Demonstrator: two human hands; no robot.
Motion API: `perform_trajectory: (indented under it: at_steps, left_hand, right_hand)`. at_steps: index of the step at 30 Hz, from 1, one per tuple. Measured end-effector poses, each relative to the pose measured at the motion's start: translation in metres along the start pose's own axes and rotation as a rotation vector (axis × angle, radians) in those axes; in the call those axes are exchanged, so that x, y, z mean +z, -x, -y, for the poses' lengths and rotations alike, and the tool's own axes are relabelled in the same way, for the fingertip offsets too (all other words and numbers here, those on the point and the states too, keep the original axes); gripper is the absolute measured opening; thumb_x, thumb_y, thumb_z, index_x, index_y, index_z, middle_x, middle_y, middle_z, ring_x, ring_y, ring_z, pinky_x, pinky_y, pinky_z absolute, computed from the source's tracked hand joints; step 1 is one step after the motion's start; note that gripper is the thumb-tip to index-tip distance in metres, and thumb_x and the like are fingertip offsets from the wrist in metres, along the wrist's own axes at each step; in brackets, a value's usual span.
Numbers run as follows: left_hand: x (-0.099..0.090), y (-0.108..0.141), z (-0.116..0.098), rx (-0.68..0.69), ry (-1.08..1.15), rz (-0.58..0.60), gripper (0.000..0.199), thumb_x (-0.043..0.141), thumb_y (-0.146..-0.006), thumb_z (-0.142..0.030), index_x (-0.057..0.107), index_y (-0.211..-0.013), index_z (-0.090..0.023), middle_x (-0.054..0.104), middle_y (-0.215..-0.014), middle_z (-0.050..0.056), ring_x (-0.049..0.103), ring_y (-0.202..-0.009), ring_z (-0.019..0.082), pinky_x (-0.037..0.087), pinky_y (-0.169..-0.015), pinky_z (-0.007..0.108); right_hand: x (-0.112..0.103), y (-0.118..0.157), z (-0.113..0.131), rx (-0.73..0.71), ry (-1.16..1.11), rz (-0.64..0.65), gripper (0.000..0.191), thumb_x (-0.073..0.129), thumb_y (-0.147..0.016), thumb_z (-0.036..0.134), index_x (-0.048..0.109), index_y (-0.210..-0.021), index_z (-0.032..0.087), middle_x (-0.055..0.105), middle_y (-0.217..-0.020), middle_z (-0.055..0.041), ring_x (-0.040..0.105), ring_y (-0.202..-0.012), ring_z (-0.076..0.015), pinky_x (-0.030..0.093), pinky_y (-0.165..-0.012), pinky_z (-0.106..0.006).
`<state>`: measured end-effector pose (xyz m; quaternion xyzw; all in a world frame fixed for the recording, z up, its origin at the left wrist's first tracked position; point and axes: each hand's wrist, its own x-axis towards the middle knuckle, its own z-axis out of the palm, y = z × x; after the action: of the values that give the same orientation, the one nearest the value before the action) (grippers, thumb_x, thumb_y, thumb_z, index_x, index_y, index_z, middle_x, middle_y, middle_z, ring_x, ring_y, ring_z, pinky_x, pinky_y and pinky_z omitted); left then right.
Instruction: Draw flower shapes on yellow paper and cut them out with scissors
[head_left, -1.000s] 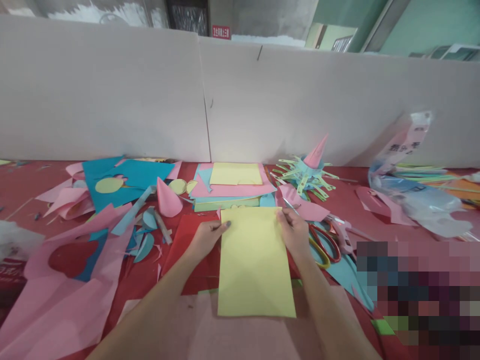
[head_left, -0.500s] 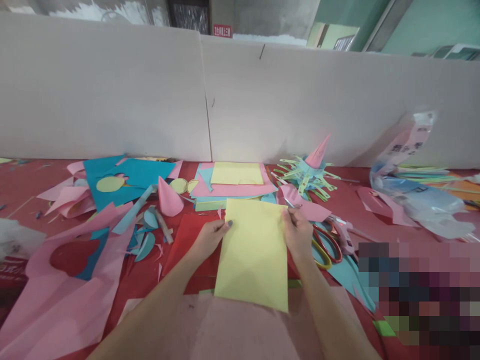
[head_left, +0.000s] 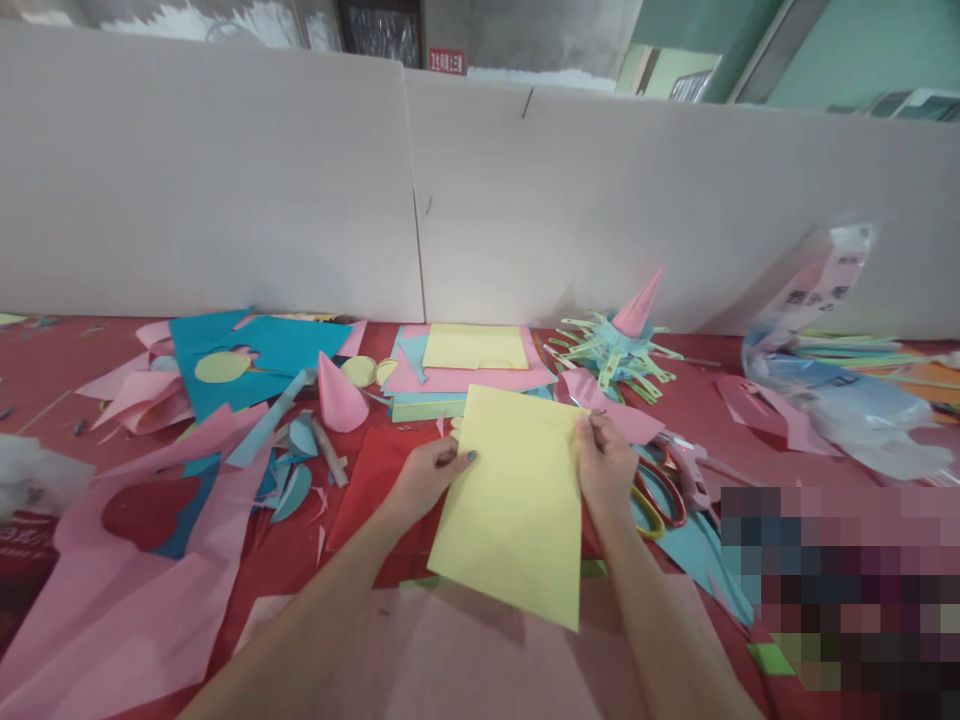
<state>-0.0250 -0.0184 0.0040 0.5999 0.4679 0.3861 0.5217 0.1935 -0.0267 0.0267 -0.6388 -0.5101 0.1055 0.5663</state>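
A yellow sheet of paper (head_left: 517,500) is held up over the table, slightly tilted, by its two side edges. My left hand (head_left: 429,478) pinches its left edge between thumb and fingers. On the upper right edge, my right hand (head_left: 606,462) grips the same sheet. Beneath it lie a red sheet (head_left: 367,490) and a large pale pink sheet (head_left: 450,660). Close to my right hand are scissors (head_left: 664,495) with red and yellow handles and a pink glue gun (head_left: 688,465). A pink paper cone (head_left: 339,395) stands beyond my left hand.
Stacked coloured sheets (head_left: 476,348) lie at the back middle. A spiky green-and-blue paper piece (head_left: 619,350) with a pink cone stands right of them. Paper scraps (head_left: 292,470) and cut pink paper (head_left: 172,620) cover the left. A plastic bag (head_left: 840,390) lies right; a white partition (head_left: 225,190) stands behind.
The yellow sheet has turned a little clockwise, its top edge shifting right and slanting more. Both my hands have moved slightly right with it, still gripping.
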Motion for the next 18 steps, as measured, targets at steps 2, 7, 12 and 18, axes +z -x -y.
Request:
perform_trajectory:
  at_steps: [2, 7, 12, 18]
  left_hand:
    - [-0.001, -0.001, 0.002, 0.058, -0.058, -0.006, 0.027, 0.051, -0.075, -0.041, 0.054, -0.067, -0.015, 0.057, -0.063, -0.002, 0.053, -0.061, 0.012, 0.04, -0.057, 0.021]
    - [-0.002, -0.001, 0.002, 0.094, -0.085, -0.056, 0.019, 0.047, -0.078, -0.033, 0.056, -0.077, -0.017, 0.059, -0.071, 0.0, 0.054, -0.068, 0.013, 0.04, -0.063, 0.021]
    - [0.0, -0.001, 0.0, 0.052, 0.015, -0.071, 0.019, 0.046, -0.078, -0.036, 0.052, -0.079, -0.017, 0.058, -0.07, -0.001, 0.054, -0.063, 0.012, 0.04, -0.059, 0.022]
    - [0.0, 0.0, -0.002, -0.053, 0.144, 0.11, 0.027, 0.051, -0.074, -0.043, 0.049, -0.079, -0.017, 0.057, -0.065, -0.002, 0.054, -0.056, 0.013, 0.041, -0.054, 0.023]
  right_hand:
    - [-0.004, -0.004, -0.004, -0.01, 0.021, -0.046, 0.03, 0.047, -0.079, 0.042, 0.057, -0.07, 0.015, 0.054, -0.057, 0.001, 0.047, -0.054, -0.0119, 0.036, -0.053, -0.021]
    - [-0.006, -0.007, -0.01, -0.001, 0.022, -0.081, 0.029, 0.047, -0.079, 0.041, 0.057, -0.071, 0.015, 0.053, -0.058, 0.0012, 0.046, -0.054, -0.0116, 0.036, -0.054, -0.021]
    - [-0.002, -0.002, -0.006, -0.033, 0.026, -0.077, 0.031, 0.045, -0.081, 0.041, 0.057, -0.071, 0.015, 0.053, -0.058, 0.0011, 0.045, -0.053, -0.0111, 0.035, -0.054, -0.021]
    - [0.002, 0.004, 0.003, -0.019, 0.031, -0.131, 0.032, 0.046, -0.08, 0.043, 0.055, -0.068, 0.015, 0.049, -0.052, 0.0021, 0.044, -0.052, -0.0115, 0.035, -0.054, -0.021]
